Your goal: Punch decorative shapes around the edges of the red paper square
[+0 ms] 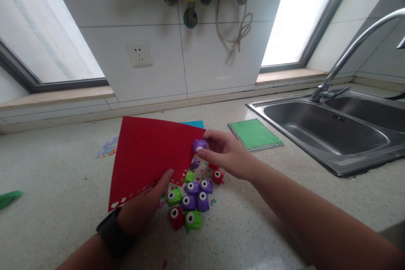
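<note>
My left hand [152,198] grips a sheet of red paper [152,147] near its lower edge, thumb on top and the other fingers hidden beneath. Small shapes, among them a heart, are punched along that edge and the lower right corner. At the sheet's right edge, a purple craft punch [199,145] is pinched between the thumb and fingers of my right hand [221,152]. Below the hands, several purple, green and red punches cluster on the counter, including a green punch [193,220] and a red punch [176,217]. Tiny paper cut-outs lie scattered around them.
Green paper sheets [255,134] with punched borders lie beside the steel sink [322,128] on the right. A blue sheet [194,124] shows behind the red one. Purple and orange scraps [107,147] are at left, and a green object [10,198] sits at the far left.
</note>
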A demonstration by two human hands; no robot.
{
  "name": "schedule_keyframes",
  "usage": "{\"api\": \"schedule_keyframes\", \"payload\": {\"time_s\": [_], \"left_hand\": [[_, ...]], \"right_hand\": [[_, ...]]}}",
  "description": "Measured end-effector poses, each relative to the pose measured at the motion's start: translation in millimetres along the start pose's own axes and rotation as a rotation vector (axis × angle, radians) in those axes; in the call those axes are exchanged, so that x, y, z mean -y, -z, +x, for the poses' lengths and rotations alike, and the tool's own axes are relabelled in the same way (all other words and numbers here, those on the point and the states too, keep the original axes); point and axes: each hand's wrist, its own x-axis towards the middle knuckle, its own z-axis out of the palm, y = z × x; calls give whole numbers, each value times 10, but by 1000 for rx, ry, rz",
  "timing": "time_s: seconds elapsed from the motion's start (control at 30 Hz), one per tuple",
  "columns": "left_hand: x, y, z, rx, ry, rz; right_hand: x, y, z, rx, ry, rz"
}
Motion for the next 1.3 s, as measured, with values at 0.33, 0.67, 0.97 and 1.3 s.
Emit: {"api": "schedule_keyframes", "payload": {"time_s": [0.33, 0.67, 0.97, 1.3], "left_hand": [[-150, 50, 87, -7, 174, -307], [-356, 156, 181, -36, 311, -572], [-386, 193, 187, 4, 318, -667], [-373, 181, 183, 16, 284, -689]], "right_hand": [[-108, -76, 6, 15, -136, 75], [-135, -173, 0, 43, -210, 81], [-142, -226, -14, 96, -308, 43], [-129, -271, -6, 114, -318, 2]]}}
